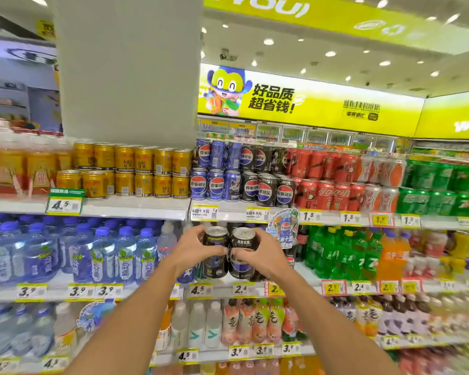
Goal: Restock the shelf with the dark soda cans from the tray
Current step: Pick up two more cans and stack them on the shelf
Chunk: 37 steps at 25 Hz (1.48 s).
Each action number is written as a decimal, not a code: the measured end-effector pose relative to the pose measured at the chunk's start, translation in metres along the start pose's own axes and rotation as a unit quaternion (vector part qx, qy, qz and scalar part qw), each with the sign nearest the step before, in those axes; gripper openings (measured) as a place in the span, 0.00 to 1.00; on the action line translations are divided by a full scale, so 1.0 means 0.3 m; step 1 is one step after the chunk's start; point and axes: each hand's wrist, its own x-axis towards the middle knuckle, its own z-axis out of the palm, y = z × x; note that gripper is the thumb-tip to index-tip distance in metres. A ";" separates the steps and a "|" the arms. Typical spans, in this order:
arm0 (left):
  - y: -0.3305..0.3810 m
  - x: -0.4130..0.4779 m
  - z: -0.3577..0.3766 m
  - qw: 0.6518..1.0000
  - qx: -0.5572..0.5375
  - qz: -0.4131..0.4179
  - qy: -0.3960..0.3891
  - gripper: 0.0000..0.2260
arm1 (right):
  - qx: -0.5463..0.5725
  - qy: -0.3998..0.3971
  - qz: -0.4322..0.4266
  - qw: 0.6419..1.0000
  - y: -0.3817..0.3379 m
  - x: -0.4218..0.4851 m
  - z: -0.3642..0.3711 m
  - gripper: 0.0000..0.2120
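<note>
Both bare forearms reach up from the bottom edge toward a supermarket drinks shelf. The left hand (192,247) wraps the left side of a stack of dark soda cans (215,250), and the right hand (257,251) wraps the right side of a second stack just beside it — four cans in all, two upper and two lower, held pressed together in front of the middle shelf. Fingers curl round the upper cans; the thumbs meet near the seam between the stacks. The cans are glossy black metal cylinders with bright silver tops and pull tabs, and the lower pair show blue-and-red round logos, partly covered by the palms.

Above them, on the upper shelf (136,208), stand matching black cans (266,189) stacked two high, between shiny blue cans (214,185) on the left and red cans (325,196) on the right. Further left are gold cans (144,182); further right green cans (433,201), blurred. Yellow price tags (203,212) line the shelf edges, their small print unreadable.

Clear plastic water bottles (100,255) with blue caps fill the middle shelf at left, green bottles (336,253) at right. A round promotional sign (283,226) hangs beside the right hand. A wide white pillar (130,69) hides the space above the gold cans. No tray is in view, and the frame's edges smear with motion blur.
</note>
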 end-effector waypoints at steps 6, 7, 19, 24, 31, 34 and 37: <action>0.050 0.179 0.098 0.999 0.037 0.017 -0.031 0.19 | 0.001 0.019 0.017 1.000 0.092 0.122 -0.101 0.17; 0.062 0.207 0.104 0.999 0.035 0.013 -0.031 0.22 | 0.000 0.021 0.017 1.000 0.097 0.147 -0.117 0.16; 0.314 0.693 0.174 0.996 0.042 0.055 -0.048 0.25 | 0.000 0.085 -0.001 0.996 0.133 0.549 -0.380 0.19; 0.457 0.896 0.180 0.996 0.040 0.074 0.000 0.31 | -0.012 0.119 -0.028 0.992 0.121 0.756 -0.530 0.20; 0.554 1.117 0.244 0.993 0.066 0.092 0.035 0.21 | 0.012 0.143 -0.045 0.989 0.107 0.983 -0.656 0.28; 0.547 1.186 0.269 0.994 0.077 0.072 0.036 0.33 | 0.014 0.137 -0.043 0.990 0.124 1.053 -0.679 0.26; 0.525 1.255 0.285 0.993 0.100 0.058 0.027 0.33 | -0.023 0.121 -0.040 0.992 0.160 1.116 -0.688 0.21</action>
